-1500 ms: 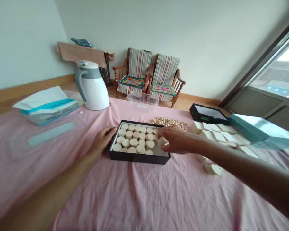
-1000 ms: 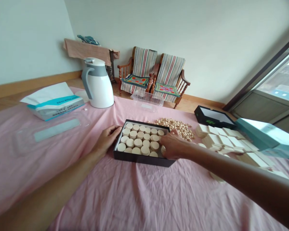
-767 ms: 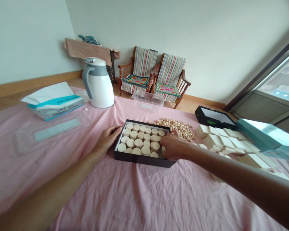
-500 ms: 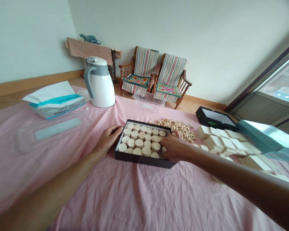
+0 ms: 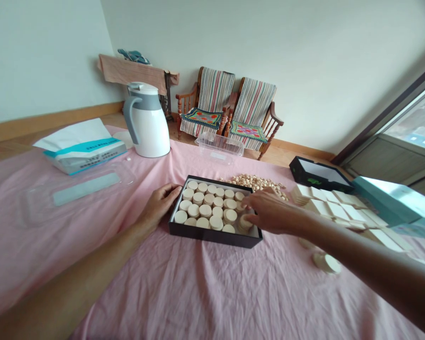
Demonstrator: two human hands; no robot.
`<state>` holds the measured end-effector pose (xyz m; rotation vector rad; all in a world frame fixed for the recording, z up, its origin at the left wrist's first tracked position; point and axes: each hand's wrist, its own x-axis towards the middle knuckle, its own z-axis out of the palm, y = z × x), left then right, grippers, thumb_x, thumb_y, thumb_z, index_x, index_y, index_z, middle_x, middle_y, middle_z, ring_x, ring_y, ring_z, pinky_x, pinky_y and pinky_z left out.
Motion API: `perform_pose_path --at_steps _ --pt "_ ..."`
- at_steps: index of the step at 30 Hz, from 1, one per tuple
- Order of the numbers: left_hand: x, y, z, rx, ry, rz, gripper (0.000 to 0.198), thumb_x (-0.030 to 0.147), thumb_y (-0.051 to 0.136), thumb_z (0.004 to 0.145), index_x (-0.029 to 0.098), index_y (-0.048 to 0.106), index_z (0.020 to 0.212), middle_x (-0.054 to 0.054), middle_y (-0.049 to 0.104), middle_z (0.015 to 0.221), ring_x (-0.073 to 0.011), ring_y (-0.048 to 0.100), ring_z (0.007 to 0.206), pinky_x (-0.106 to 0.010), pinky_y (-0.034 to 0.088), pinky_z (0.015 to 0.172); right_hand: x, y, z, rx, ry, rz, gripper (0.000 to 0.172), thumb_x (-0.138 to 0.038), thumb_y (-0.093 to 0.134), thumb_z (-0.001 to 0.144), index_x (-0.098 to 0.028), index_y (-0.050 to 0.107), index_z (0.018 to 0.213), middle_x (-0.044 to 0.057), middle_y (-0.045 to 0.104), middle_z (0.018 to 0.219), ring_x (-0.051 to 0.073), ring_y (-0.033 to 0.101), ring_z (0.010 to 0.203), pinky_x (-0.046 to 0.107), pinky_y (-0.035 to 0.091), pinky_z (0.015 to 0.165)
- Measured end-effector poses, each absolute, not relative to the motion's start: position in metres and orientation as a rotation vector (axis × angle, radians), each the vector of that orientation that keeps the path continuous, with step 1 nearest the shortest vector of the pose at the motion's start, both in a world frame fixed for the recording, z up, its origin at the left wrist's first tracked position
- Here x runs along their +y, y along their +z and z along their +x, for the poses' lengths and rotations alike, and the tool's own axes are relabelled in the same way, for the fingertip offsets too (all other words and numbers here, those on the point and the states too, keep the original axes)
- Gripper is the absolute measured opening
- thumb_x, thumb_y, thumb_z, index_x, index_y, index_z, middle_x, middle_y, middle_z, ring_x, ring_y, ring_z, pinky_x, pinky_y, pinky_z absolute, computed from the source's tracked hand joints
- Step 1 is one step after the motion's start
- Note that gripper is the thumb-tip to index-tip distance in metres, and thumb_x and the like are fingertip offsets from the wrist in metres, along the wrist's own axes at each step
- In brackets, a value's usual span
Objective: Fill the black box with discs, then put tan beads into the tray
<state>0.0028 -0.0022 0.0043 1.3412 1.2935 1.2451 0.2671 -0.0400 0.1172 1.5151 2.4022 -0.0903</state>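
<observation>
A shallow black box with a pale inside lies on the pink cloth before me. Rows of round wooden discs, piled in short stacks, fill most of it. At the box's far left corner, my left hand grips the edge with bent fingers. My right hand is over the right end, its thumb and fingers apart around the top of a disc stack that stands in the box. The thumb is close to that stack; whether it touches is unclear.
Behind my right hand lies a heap of small wooden pieces. To the right are stacked wooden squares, loose discs, a black tray and a pale blue box. A white jug, tissue pack and clear plastic tray stand left.
My right hand has drawn back rightward and its fingers have spread, revealing a disc stack at the box's right end. My left hand stays at the corner.
</observation>
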Motion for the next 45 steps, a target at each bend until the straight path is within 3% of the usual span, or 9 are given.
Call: perform_pose_path --at_steps 3,6,15,20,26,34,39,45 --pt "-0.002 0.003 0.003 1.287 1.248 1.347 0.046 0.056 0.064 0.070 0.015 0.067 0.091 -0.006 0.070 0.086 -0.0227 0.063 0.081 -0.027 0.047 0.064 -0.046 0.128 0.272 2.467 -0.202 1.489 0.045 -0.038 0.031 0.094 -0.017 0.063 0.071 0.005 0.062 0.067 0.016 0.054 0.064 0.032 0.033 0.072" --pt "-0.002 0.003 0.003 1.283 1.246 1.346 0.045 0.056 0.063 0.071 0.016 0.067 0.091 -0.006 0.070 0.088 -0.0223 0.063 0.081 -0.026 0.047 0.064 -0.054 0.130 0.274 2.528 -0.392 1.260 0.061 -0.047 0.017 0.097 -0.017 0.059 0.063 0.001 0.054 0.057 0.013 0.047 0.058 0.034 0.034 0.076" --pt "-0.002 0.002 0.002 1.277 1.240 1.347 0.047 0.057 0.064 0.070 0.016 0.067 0.093 -0.006 0.071 0.090 -0.0227 0.064 0.083 -0.026 0.048 0.065 -0.074 0.125 0.269 2.589 -0.359 1.192 0.069 -0.052 0.008 0.096 -0.017 0.059 0.065 0.004 0.060 0.064 0.016 0.051 0.065 0.046 0.031 0.090" --pt "-0.001 0.001 0.001 1.295 1.253 1.359 0.043 0.056 0.064 0.071 0.016 0.067 0.088 -0.005 0.070 0.082 -0.0215 0.063 0.078 -0.026 0.047 0.065 -0.075 0.121 0.268 2.540 -0.428 1.170 0.068 -0.051 0.007 0.096 -0.017 0.061 0.072 0.005 0.062 0.066 0.016 0.053 0.062 0.046 0.034 0.089" --pt "-0.002 0.003 0.002 1.287 1.232 1.351 0.046 0.057 0.063 0.071 0.016 0.066 0.090 -0.007 0.070 0.086 -0.0234 0.063 0.082 -0.027 0.047 0.065 -0.070 0.112 0.265 2.471 -0.391 1.156 0.067 -0.052 0.012 0.095 -0.016 0.064 0.075 0.010 0.067 0.072 0.023 0.060 0.076 0.051 0.032 0.090" --pt "-0.002 0.004 0.002 1.296 1.238 1.348 0.046 0.057 0.063 0.070 0.016 0.067 0.092 -0.007 0.070 0.091 -0.0237 0.062 0.084 -0.026 0.047 0.066 -0.068 0.107 0.268 2.559 -0.400 1.177 0.059 -0.048 0.016 0.097 -0.017 0.063 0.078 0.007 0.067 0.076 0.019 0.057 0.073 0.043 0.030 0.086" --pt "-0.001 0.000 0.001 1.295 1.226 1.346 0.048 0.057 0.063 0.071 0.015 0.066 0.094 -0.008 0.069 0.091 -0.0240 0.063 0.085 -0.027 0.048 0.066 -0.066 0.118 0.283 2.649 -0.289 1.323 0.041 -0.036 0.032 0.096 -0.019 0.065 0.079 0.004 0.065 0.074 0.016 0.054 0.070 0.035 0.027 0.083" --pt "-0.001 0.000 0.002 1.329 1.233 1.349 0.047 0.057 0.064 0.071 0.016 0.066 0.094 -0.006 0.070 0.087 -0.0233 0.063 0.083 -0.026 0.048 0.064 -0.060 0.108 0.288 2.594 -0.065 1.381 0.025 -0.013 0.043 0.084 -0.016 0.064 0.070 0.005 0.064 0.071 0.016 0.054 0.072 0.034 0.023 0.080"
